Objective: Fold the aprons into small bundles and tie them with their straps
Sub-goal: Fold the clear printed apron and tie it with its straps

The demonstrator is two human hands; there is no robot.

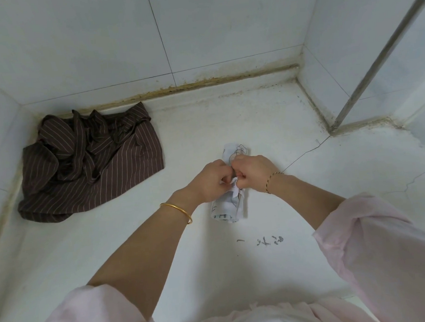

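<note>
A white printed apron (228,207) lies rolled into a narrow bundle on the white counter (308,204), pointing away from me. My left hand (209,179) and my right hand (250,172) meet over its middle. Each pinches an end of the white strap (234,184), which shows between the knuckles. The bundle's middle is hidden under my hands; its far end shows a line drawing. A brown striped apron (89,163) lies crumpled and loose at the back left, its straps tangled on top.
Tiled walls (199,37) close in the counter at the back and on the left. A tiled corner with a metal frame (365,76) juts in at the right. A crack and some dark scribbles (268,240) mark the counter.
</note>
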